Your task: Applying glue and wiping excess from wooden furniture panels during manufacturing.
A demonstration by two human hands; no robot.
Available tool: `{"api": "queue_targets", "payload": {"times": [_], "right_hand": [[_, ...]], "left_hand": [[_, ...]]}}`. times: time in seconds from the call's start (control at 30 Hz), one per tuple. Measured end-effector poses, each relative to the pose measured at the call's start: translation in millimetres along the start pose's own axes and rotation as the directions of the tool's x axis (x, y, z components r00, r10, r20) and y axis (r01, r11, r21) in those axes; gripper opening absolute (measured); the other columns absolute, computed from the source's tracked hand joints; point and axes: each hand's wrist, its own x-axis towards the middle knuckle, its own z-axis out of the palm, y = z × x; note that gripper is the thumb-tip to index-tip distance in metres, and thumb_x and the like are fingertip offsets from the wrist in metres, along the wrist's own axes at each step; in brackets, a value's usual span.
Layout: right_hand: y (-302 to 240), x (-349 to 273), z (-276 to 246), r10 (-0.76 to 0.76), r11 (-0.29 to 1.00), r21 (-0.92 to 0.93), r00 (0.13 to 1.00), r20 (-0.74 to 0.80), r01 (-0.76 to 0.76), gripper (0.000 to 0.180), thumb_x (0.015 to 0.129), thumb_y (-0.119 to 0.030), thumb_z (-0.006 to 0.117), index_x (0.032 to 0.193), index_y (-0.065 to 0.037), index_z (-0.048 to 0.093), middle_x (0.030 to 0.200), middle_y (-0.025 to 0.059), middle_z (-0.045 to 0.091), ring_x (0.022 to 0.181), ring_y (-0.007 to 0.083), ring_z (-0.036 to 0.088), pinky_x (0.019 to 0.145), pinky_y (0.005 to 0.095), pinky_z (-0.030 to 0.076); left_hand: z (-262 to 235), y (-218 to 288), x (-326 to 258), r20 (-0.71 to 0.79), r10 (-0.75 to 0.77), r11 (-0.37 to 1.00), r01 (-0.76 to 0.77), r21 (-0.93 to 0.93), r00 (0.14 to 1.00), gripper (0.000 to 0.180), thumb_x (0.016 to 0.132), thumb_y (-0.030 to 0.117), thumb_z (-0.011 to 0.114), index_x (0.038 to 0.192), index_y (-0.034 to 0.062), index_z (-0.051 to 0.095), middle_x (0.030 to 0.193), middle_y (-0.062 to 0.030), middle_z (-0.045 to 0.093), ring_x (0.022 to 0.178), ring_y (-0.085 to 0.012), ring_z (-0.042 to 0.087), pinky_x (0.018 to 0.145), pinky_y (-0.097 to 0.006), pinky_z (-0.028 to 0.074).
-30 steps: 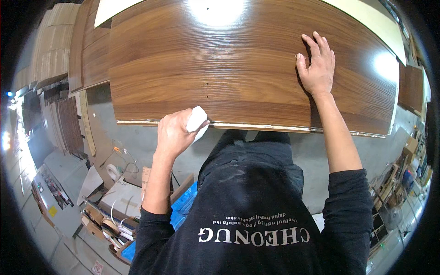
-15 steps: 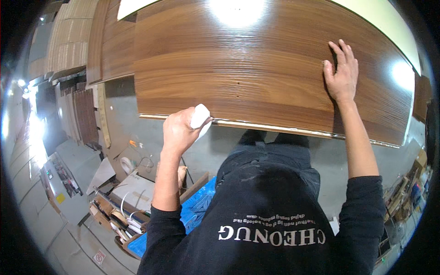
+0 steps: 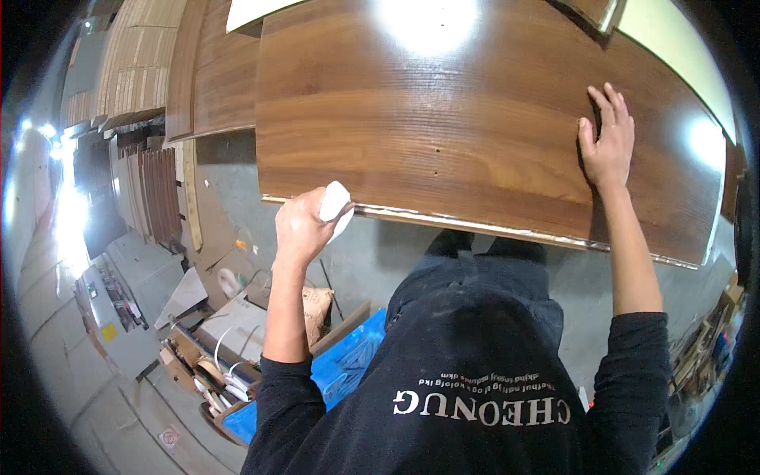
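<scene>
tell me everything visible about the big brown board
The brown board lies flat across the view's upper half, wood-grained and glossy under glare. Small dark holes mark its face; a pale strip runs along its near edge. The left hand holds white cloth or paper at that edge; the right hand rests on its right part.

At the near edge of the board (image 3: 356, 119), by its left end, is the left hand (image 3: 302, 226) with the cloth (image 3: 335, 203); the right hand (image 3: 611, 150) lies on the board's right part. Left of the board is a panel (image 3: 222, 79), then stacked sheets (image 3: 138, 59).
</scene>
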Motion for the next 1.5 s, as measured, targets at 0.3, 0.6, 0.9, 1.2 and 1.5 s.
{"api": "queue_targets", "payload": {"times": [0.3, 0.6, 0.9, 1.2, 1.5], "right_hand": [[-25.2, 5.7, -16.1, 0.127, 0.989, 0.059, 0.980, 0.152, -0.137, 0.051, 0.080, -0.031, 0.055, 0.129, -0.018, 0.048, 0.144, 0.0117, 0.035, 0.136, 0.0326, 0.027, 0.112, 0.0529, 0.018], [-20.6, -2.5, -19.2, 0.140, 0.980, 0.118, 0.979, 0.151, -0.158, 0.052, 0.082, -0.035, 0.057, 0.131, -0.020, 0.046, 0.143, 0.0105, 0.035, 0.137, 0.0299, 0.025, 0.113, 0.0504, 0.019], [-21.2, -1.1, -19.9, 0.135, 0.978, 0.139, 0.982, 0.129, -0.153, 0.051, 0.082, -0.035, 0.057, 0.130, -0.020, 0.047, 0.143, 0.0107, 0.035, 0.137, 0.0306, 0.026, 0.112, 0.0514, 0.019], [-21.8, -3.8, -5.9, 0.081, 0.985, 0.142, 0.991, 0.107, -0.096, 0.048, 0.077, -0.029, 0.058, 0.123, -0.017, 0.051, 0.140, 0.0144, 0.038, 0.133, 0.0366, 0.029, 0.109, 0.0556, 0.022], [-11.7, 11.5, -7.7, 0.026, 0.998, 0.054, 0.999, 0.024, -0.027, 0.050, 0.080, -0.023, 0.059, 0.129, -0.018, 0.049, 0.141, 0.0097, 0.039, 0.132, 0.0332, 0.034, 0.106, 0.0538, 0.027]], "left_hand": [[-10.7, -6.7, -6.6, -0.085, 0.008, 1.000, -0.010, -0.019, 0.996, 0.025, 0.072, 0.035, 0.073, 0.074, 0.0103, 0.066, 0.071, -0.0153, 0.064, 0.069, -0.0375, 0.061, 0.060, -0.045, 0.048], [7.3, -15.9, -4.6, -0.107, -0.042, 0.993, 0.029, -0.115, 0.993, 0.029, 0.064, 0.037, 0.081, 0.069, 0.0117, 0.068, 0.063, -0.0125, 0.063, 0.063, -0.0351, 0.062, 0.059, -0.042, 0.048], [11.3, -23.5, -2.8, -0.141, -0.019, 0.999, 0.013, -0.047, 0.990, 0.034, 0.064, 0.045, 0.079, 0.068, 0.0134, 0.068, 0.063, -0.0102, 0.064, 0.063, -0.0332, 0.063, 0.058, -0.043, 0.049], [11.1, -29.8, -10.8, -0.105, 0.037, 0.998, -0.043, -0.053, 0.994, 0.023, 0.072, 0.037, 0.072, 0.078, 0.0151, 0.069, 0.076, -0.0128, 0.066, 0.072, -0.0355, 0.063, 0.063, -0.046, 0.049], [-12.5, -20.2, 3.8, -0.081, 0.001, 0.994, -0.010, -0.111, 0.997, 0.023, 0.075, 0.031, 0.073, 0.081, 0.0095, 0.067, 0.077, -0.0153, 0.065, 0.074, -0.0366, 0.061, 0.063, -0.043, 0.048]]}}
